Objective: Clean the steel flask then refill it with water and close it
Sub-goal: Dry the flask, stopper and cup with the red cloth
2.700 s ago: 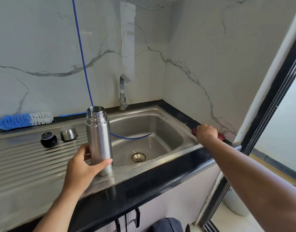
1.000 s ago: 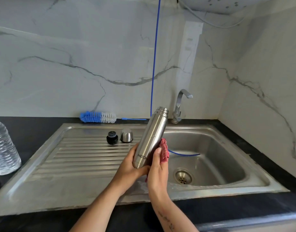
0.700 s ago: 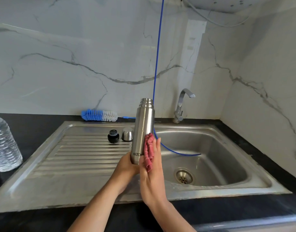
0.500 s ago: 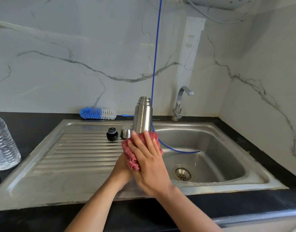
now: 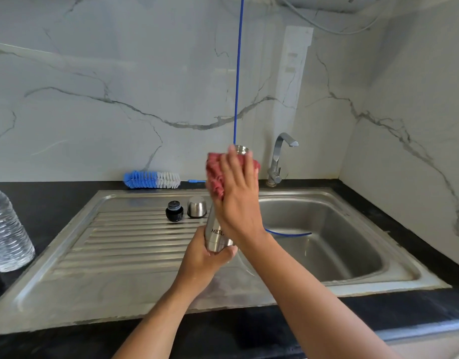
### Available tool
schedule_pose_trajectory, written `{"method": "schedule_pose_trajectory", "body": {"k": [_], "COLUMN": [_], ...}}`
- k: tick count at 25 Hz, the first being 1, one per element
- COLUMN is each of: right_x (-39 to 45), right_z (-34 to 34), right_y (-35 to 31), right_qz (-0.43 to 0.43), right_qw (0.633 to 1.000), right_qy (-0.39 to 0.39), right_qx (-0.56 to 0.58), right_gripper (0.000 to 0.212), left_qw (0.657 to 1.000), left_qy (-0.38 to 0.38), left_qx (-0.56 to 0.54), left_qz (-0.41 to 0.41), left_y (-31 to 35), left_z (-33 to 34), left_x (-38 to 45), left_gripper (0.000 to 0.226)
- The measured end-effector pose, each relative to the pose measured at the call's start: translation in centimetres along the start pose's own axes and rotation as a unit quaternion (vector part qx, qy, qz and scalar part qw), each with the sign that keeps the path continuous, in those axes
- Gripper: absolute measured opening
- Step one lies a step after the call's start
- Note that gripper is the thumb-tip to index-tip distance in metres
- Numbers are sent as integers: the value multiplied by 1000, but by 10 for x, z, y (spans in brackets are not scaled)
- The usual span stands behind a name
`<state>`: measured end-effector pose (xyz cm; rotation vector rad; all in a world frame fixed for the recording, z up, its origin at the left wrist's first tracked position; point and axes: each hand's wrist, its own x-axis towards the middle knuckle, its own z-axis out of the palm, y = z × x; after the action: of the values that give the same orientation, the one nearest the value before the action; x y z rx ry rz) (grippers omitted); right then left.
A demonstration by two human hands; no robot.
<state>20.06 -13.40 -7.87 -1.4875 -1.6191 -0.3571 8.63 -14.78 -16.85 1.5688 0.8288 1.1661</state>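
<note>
While your left hand (image 5: 206,257) grips the flask (image 5: 218,235) by its base, upright over the drainboard next to the basin, your right hand (image 5: 238,193) has slid up from mid-body to the neck since half a second ago. Its fingers are straight and close together, pressing the red cloth (image 5: 216,177) flat against the upper flask; only the open mouth shows above the fingertips. Flask height looks about the same as before.

Stopper (image 5: 174,210) and steel cap (image 5: 197,207) sit side by side on the drainboard just behind the flask, unmoved. Brush (image 5: 152,179) lies along the back wall on the desk (image 5: 54,200). Water bottle (image 5: 8,234) stands at far left, well apart. Blue tube (image 5: 237,73) hangs straight down right behind the flask mouth and curls into the sink (image 5: 352,244). Tap (image 5: 279,159) is near on the right. Ribbed drainboard to your left is open; front desk edge is close under your forearms.
</note>
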Motion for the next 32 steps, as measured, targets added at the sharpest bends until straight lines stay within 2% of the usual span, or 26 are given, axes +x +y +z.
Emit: {"method": "schedule_pose_trajectory", "body": {"k": [2,4,6,9,11,13,15,17,19,20,21,24,26,27,28,30,32], "right_x": [0,-10,-27,-48,-57,-57,-48,-37,-37,-44,-53,-72,-59,-48,-37,-12,14], "right_z": [-3,-5,-8,-10,-12,-13,-13,-15,-13,-10,-6,2,1,-2,-3,-6,-12], "right_y": [1,3,4,2,-4,-11,-9,-1,4,4,3,-4,-3,-2,-1,-3,-8], "right_qz": [137,228,284,333,354,352,356,370,371,353,316,133,5,-63,-142,-270,-318], "right_qw": [975,912,853,789,780,784,793,783,780,793,823,925,977,986,979,931,892], "right_qy": [-5,-5,-19,-65,-98,-126,-115,-90,-88,-96,-103,-135,-153,-150,-143,-173,-209], "right_qx": [177,339,438,512,506,497,480,491,497,487,461,330,150,47,-44,-175,-244], "right_gripper": [65,49,36,46,56,60,50,40,40,43,51,67,66,65,61,52,54], "left_qw": [1000,1000,1000,999,994,992,997,999,999,999,999,1000,998,996,996,997,997], "left_qy": [-6,-4,-16,10,48,54,23,-15,-21,-8,9,15,5,3,2,16,48], "left_qx": [11,13,-2,-38,-93,-111,-72,-43,-32,-34,-33,16,51,63,63,37,25], "left_qz": [-4,1,17,17,-7,-32,-30,-19,-21,-23,-23,6,39,58,67,59,58], "left_y": [-1,1,2,1,2,3,1,2,3,4,5,8,14,15,14,5,-2], "left_z": [0,-2,-5,-5,-5,-5,-5,-1,1,1,0,-3,-2,-1,0,2,0], "left_x": [-1,-3,-4,-1,5,7,3,-3,-3,-2,0,3,1,0,0,0,-2], "left_gripper": [38,47,54,55,40,20,24,38,47,45,38,19,31,41,49,57,54]}}
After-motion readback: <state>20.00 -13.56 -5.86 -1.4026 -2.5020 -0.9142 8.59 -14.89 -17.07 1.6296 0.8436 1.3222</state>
